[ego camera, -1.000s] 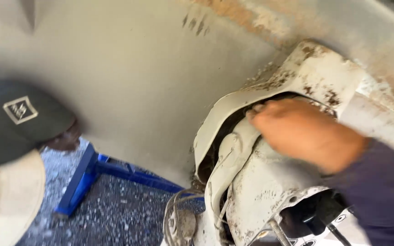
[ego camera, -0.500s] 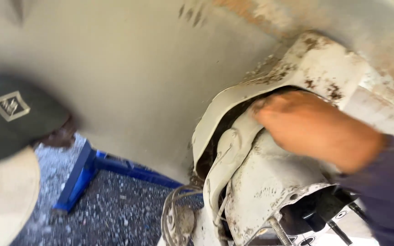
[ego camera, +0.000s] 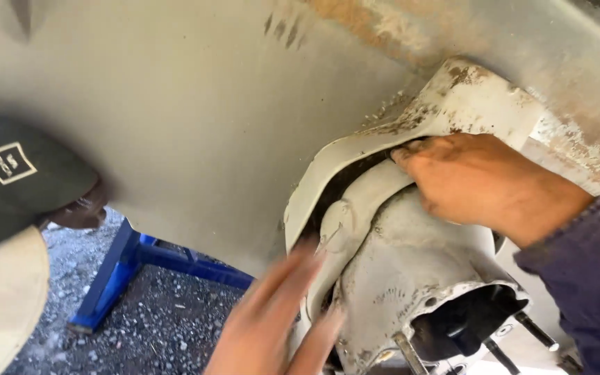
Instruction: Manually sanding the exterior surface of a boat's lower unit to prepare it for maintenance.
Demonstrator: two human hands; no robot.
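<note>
My right hand (ego camera: 480, 184) reaches in from the right in a dark blue sleeve. Its fingertips are tucked out of sight in the dark gap between a curved white outer cover (ego camera: 467, 97) and a dirty white inner housing (ego camera: 411, 278). My left hand (ego camera: 279, 312) comes up from the bottom edge, blurred, with its fingers spread and nothing in it. It is just beside the left edge of the housing. The housing ends in a dark round opening (ego camera: 467, 319) with metal studs (ego camera: 532, 330) sticking out.
A large grey hull surface (ego camera: 196, 118) fills the top and left, stained with rust near the cover. Another person's head in a black cap (ego camera: 15, 173) is at the left edge. A blue metal stand (ego camera: 126, 264) rests on gravel (ego camera: 154, 326) below.
My left hand has come into view from below, moving up toward the housing. My right hand stays in the gap. The view has shifted slightly.
</note>
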